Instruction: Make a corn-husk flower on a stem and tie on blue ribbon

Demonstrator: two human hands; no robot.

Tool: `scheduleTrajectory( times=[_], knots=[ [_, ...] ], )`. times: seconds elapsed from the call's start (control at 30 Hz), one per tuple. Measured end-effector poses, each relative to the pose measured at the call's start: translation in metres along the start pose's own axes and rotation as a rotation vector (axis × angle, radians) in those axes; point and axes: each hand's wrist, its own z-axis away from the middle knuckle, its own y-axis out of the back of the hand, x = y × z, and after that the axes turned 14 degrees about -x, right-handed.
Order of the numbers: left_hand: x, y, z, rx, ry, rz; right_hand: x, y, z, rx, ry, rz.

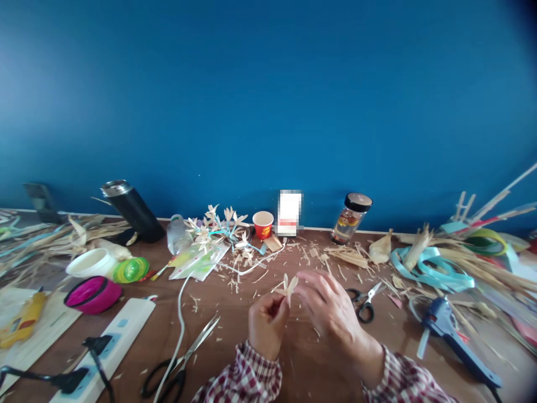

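My left hand (269, 316) is closed, pinching the base of a small pale flower (287, 285) that looks made of dried corn husk. Its few narrow petals point upward above my thumb and fingertips. Just to the right of it is my right hand (329, 308), fingers stretched out and slightly bent, the fingertips close to the petals. Whether they touch a petal I cannot tell. Farther back stands a bunch of similar husk flowers (218, 229) on light blue stems. Black-handled small scissors (366, 302) lie right of my right hand.
Large scissors (184, 358) and a white power strip (113, 341) lie at the left. A blue glue gun (457, 341) and turquoise ribbon (436, 268) are at the right. Along the wall stand a black flask (134, 212), a red paper cup (263, 226) and a glass jar (351, 219). Husk scraps litter the table.
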Motion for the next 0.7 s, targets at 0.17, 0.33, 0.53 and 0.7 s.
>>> scheduleTrajectory(
  times=[0.17, 0.33, 0.53, 0.7],
  knots=[
    [-0.003, 0.001, 0.000, 0.037, -0.009, -0.015, -0.005, 0.001, -0.001, -0.018, 0.069, -0.022],
    [-0.006, 0.004, 0.000, 0.060, -0.054, -0.056, -0.008, 0.005, -0.001, 0.014, 0.183, -0.034],
    [-0.007, 0.006, 0.000, -0.003, -0.050, -0.043, -0.011, 0.005, 0.005, 0.032, 0.235, -0.016],
    [-0.003, 0.006, 0.000, -0.015, 0.001, -0.047, -0.013, 0.001, 0.009, 0.007, 0.265, -0.058]
  ],
)
